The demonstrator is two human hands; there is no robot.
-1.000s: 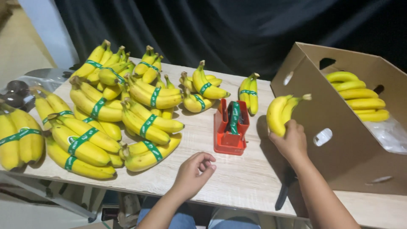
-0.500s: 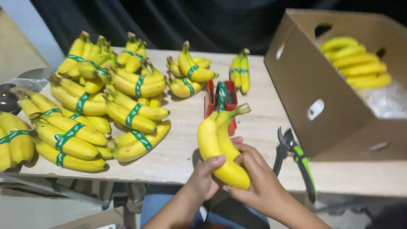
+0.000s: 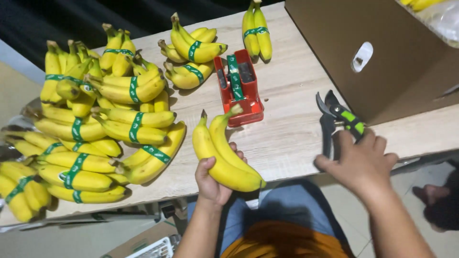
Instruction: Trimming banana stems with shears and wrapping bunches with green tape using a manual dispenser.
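Now only the left hand (image 3: 213, 179) holds the pair of bananas (image 3: 221, 155); half a second ago both hands held it. It is curled tight around the bananas, just over the near edge of the worktop (image 3: 287, 129). The right hand (image 3: 363, 160) has moved to the pruning shears (image 3: 340, 122) with green and black handles, lying beside the cardboard box (image 3: 382, 57). Its fingers are bent over the handles, touching them, not yet closed around them. A good grip on both handles, with the blades pointing away, looks safest. A red tape dispenser (image 3: 239, 88) and many taped banana bunches (image 3: 110, 124) sit behind.
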